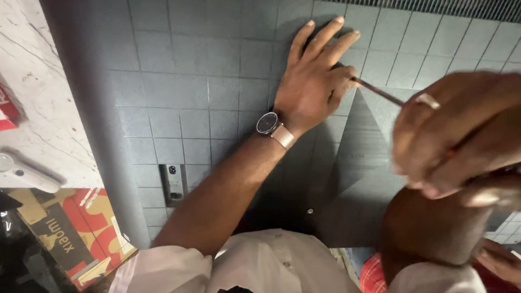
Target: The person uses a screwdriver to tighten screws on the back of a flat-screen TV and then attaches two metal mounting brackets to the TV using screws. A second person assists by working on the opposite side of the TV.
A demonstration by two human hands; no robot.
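Left hand (315, 87) flat, fingers spread on tile (179, 92); right hand (456, 135) pinches tool (380, 92) at 3 o'clock. Advise steady bracing, shallow angle.

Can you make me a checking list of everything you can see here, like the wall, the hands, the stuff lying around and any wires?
Surface: dark grey tiled wall, square tiles; a small metal plate set into it.
Job's things: thin rod-like tool, its tip by the left hand's fingers.
Clutter: red and tan cardboard box at lower left; white object on the pale marbled surface.
Grippers: left hand flat on the tiles, wristwatch on its wrist; right hand blurred, closed round the tool, ring on one finger.
Cables: nothing seen.
Surroundings: ribbed grille along the top edge.
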